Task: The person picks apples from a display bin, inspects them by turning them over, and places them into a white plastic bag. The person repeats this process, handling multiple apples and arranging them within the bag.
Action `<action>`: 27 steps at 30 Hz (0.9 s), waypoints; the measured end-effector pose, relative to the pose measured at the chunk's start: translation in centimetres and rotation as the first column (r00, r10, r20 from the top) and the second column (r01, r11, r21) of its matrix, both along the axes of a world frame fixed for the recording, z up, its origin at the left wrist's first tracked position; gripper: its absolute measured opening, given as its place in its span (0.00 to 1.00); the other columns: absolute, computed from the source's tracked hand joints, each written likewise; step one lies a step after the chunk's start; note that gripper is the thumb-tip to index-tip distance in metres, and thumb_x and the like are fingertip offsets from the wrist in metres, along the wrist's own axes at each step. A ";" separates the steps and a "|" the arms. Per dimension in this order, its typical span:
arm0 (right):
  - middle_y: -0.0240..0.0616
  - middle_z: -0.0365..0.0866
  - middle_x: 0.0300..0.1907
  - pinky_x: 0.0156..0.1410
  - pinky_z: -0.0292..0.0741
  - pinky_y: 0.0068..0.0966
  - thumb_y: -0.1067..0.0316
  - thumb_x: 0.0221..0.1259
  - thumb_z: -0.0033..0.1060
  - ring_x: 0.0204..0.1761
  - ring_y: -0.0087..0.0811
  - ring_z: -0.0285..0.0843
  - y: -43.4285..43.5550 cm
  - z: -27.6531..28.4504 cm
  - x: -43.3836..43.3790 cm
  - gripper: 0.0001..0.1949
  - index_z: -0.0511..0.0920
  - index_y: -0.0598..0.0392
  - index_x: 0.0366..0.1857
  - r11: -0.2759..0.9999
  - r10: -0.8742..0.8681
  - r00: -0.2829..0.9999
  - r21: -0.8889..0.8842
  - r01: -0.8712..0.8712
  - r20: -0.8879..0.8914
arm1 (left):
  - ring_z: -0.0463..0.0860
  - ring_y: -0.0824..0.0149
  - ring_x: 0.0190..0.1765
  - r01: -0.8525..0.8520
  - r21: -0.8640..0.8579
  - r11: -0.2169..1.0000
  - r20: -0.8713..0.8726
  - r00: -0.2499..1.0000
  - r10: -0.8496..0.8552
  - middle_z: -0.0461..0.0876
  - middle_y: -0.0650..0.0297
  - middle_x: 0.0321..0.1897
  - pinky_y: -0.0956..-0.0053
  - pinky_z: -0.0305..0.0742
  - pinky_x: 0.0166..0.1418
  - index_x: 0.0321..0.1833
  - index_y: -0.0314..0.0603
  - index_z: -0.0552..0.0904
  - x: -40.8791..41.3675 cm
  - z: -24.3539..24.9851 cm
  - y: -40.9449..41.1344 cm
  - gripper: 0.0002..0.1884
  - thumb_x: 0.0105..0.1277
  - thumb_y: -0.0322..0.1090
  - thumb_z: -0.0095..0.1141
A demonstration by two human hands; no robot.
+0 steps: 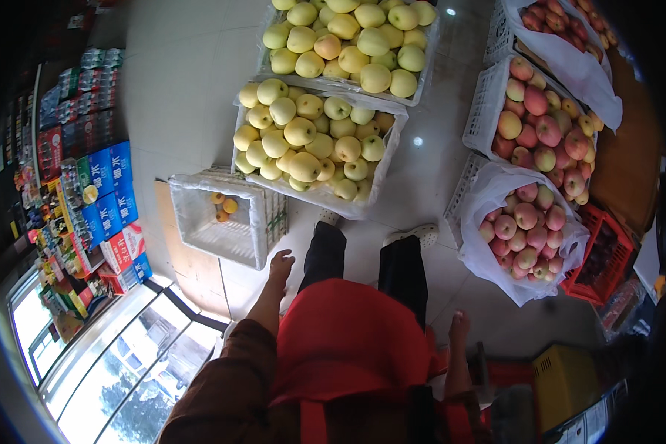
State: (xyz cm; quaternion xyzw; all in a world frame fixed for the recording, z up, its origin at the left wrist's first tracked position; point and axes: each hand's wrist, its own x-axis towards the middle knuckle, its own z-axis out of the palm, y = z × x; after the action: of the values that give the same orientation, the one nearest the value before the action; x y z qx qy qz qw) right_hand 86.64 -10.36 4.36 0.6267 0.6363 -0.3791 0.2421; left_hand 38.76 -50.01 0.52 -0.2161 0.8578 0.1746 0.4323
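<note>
My left hand [281, 270] hangs at my left side with nothing in it, fingers loosely bent and partly apart. It is nearest to a white plastic crate [275, 222] with a pale liner, where several small yellow-orange fruits [223, 206] lie at the bottom. My right hand [459, 323] is low on my right, seen edge-on, so its fingers are hard to make out. Before my feet, a lined crate [386, 161] is heaped with yellow-green apples [299, 131]. Behind it stands a second crate [427, 69] of similar apples [373, 41].
On the right are crates of reddish apples [548, 130], a white plastic bag [477, 261] around pink apples [524, 215], and a red basket [580, 283] of dark fruit. Packaged goods [108, 166] line the left, above a glass front [133, 366]. A yellow box [565, 377] stands lower right.
</note>
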 end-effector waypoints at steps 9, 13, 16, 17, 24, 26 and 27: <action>0.52 0.72 0.70 0.77 0.66 0.44 0.72 0.70 0.59 0.73 0.53 0.67 5.9 -7.3 -51.1 0.21 0.74 0.56 0.66 0.740 0.628 0.540 0.645 -0.190 -0.561 | 0.83 0.67 0.47 -0.358 0.176 0.917 0.087 0.933 0.348 0.85 0.57 0.51 0.66 0.79 0.47 0.69 0.47 0.78 -6.5 3.4 -16.8 0.25 0.69 0.38 0.62; 0.60 0.61 0.75 0.76 0.67 0.46 0.65 0.70 0.62 0.74 0.57 0.65 7.6 -9.8 -71.1 0.32 0.61 0.56 0.75 0.729 0.667 0.455 0.645 -0.232 -0.590 | 0.84 0.64 0.46 -0.466 0.115 0.877 0.114 0.884 0.454 0.84 0.57 0.51 0.67 0.81 0.44 0.68 0.44 0.77 -4.6 3.7 -25.4 0.23 0.73 0.41 0.60; 0.62 0.67 0.68 0.66 0.75 0.46 0.59 0.61 0.71 0.64 0.61 0.72 8.8 -12.0 -79.9 0.39 0.60 0.60 0.73 0.759 0.602 0.581 0.620 -0.201 -0.548 | 0.84 0.62 0.49 -0.557 0.141 0.818 0.000 0.827 0.563 0.84 0.57 0.53 0.66 0.81 0.48 0.71 0.44 0.75 -0.7 6.0 -30.5 0.26 0.73 0.43 0.60; 0.63 0.66 0.68 0.69 0.74 0.46 0.57 0.58 0.72 0.67 0.60 0.70 9.3 -12.8 -82.1 0.42 0.58 0.61 0.74 0.764 0.598 0.584 0.610 -0.208 -0.549 | 0.84 0.62 0.49 -0.572 0.173 0.802 -0.040 0.809 0.586 0.84 0.57 0.53 0.66 0.81 0.49 0.72 0.45 0.74 0.5 6.4 -31.3 0.27 0.73 0.44 0.60; 0.62 0.59 0.78 0.83 0.59 0.40 0.51 0.65 0.62 0.81 0.53 0.57 9.4 -16.6 -83.6 0.42 0.58 0.67 0.77 0.855 0.423 0.724 0.504 -0.121 -0.545 | 0.85 0.58 0.55 -0.546 0.397 0.738 0.051 0.816 0.576 0.83 0.58 0.58 0.64 0.83 0.55 0.77 0.48 0.68 4.2 6.3 -29.3 0.32 0.74 0.48 0.61; 0.59 0.62 0.77 0.81 0.62 0.39 0.53 0.64 0.64 0.79 0.51 0.61 9.5 -15.7 -82.6 0.40 0.60 0.64 0.76 0.851 0.437 0.713 0.508 -0.131 -0.549 | 0.86 0.58 0.54 -0.604 0.189 0.774 0.327 0.782 0.530 0.83 0.59 0.60 0.66 0.85 0.52 0.77 0.51 0.69 3.3 5.9 -27.5 0.31 0.75 0.49 0.60; 0.58 0.65 0.75 0.78 0.67 0.40 0.54 0.63 0.65 0.77 0.51 0.64 9.5 -14.8 -81.9 0.39 0.61 0.62 0.75 0.849 0.451 0.703 0.507 -0.147 -0.550 | 0.86 0.59 0.53 -0.590 0.203 0.781 0.293 0.798 0.527 0.84 0.59 0.58 0.66 0.84 0.51 0.76 0.51 0.71 2.7 5.9 -26.6 0.27 0.76 0.44 0.56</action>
State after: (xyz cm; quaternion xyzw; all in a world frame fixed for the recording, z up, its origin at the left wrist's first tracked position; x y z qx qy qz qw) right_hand 4.72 -0.85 -10.41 0.3768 0.8419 -0.3784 -0.0777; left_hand 41.44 -76.57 6.45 -0.4156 0.6668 0.3915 0.4789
